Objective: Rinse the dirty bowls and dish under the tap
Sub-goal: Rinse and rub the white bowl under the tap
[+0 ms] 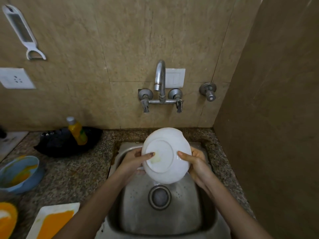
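Gripping the white bowl from both sides, the two hands are holding it up over the sink, right below the spout of the tap. The bowl is tipping away from the camera, so its underside and foot ring are facing up at us, with a faint yellowish smear showing on the base. The left hand is clamping the left edge, thumb pressing flat onto the base and fingers wrapping out of sight behind the rim. The right hand is pinching the right edge the same way, thumb lying on the outer wall. A little water is hanging off the bowl's lowest edge, just above the drain; whether the tap is running I cannot tell. Over on the left, the speckled counter is carrying the rest: a blue bowl streaked with orange is sitting near the edge of the frame, a white dish smeared with orange is lying at the bottom, and an orange bowl is peeking in at the corner. Further back, a yellow bottle is leaning inside a black pan against the wall, and a white peeler is hanging on the tiles above.
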